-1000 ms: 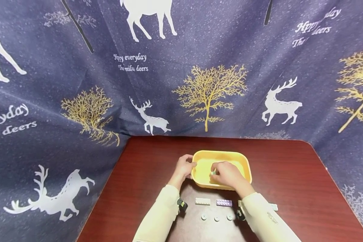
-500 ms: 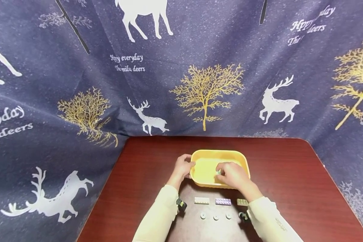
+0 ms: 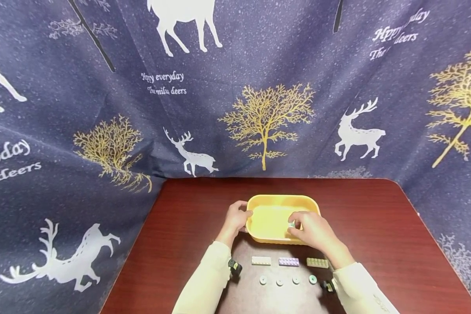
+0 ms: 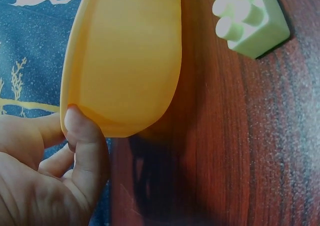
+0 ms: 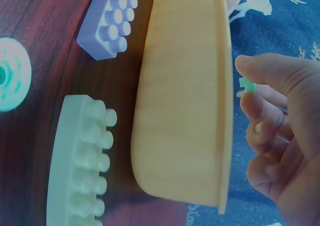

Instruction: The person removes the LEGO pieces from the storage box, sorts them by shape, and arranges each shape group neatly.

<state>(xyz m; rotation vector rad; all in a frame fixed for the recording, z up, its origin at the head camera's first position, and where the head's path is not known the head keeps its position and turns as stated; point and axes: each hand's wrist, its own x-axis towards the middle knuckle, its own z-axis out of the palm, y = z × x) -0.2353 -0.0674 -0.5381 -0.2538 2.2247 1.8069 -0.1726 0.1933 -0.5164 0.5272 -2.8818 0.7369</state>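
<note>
In the head view a yellow plastic bin [image 3: 276,240] rests on the table. My left hand [image 3: 236,216] grips its left end, the thumb over the rim in the left wrist view. Over the bin's right part, my right hand [image 3: 311,229] pinches a small green piece [image 5: 248,84] between thumb and fingers. The piece stands just above the rim in the right wrist view; most of it is hidden by the fingertips. In front of the bin lie a cream studded block [image 3: 261,261], a purple one [image 3: 289,261] and a yellow-green one [image 3: 317,262].
Nearer the front edge is a row of several small round discs, including a green disc [image 3: 313,279] at its right end. Dark red table [image 3: 196,218] surrounds the bin. A blue cloth [image 3: 204,104] printed with deer and trees hangs behind and at the sides.
My right hand has moved right across the bin with the green piece, and its forearm has uncovered the yellow-green block and the rightmost disc. The left hand keeps its grip on the rim.
</note>
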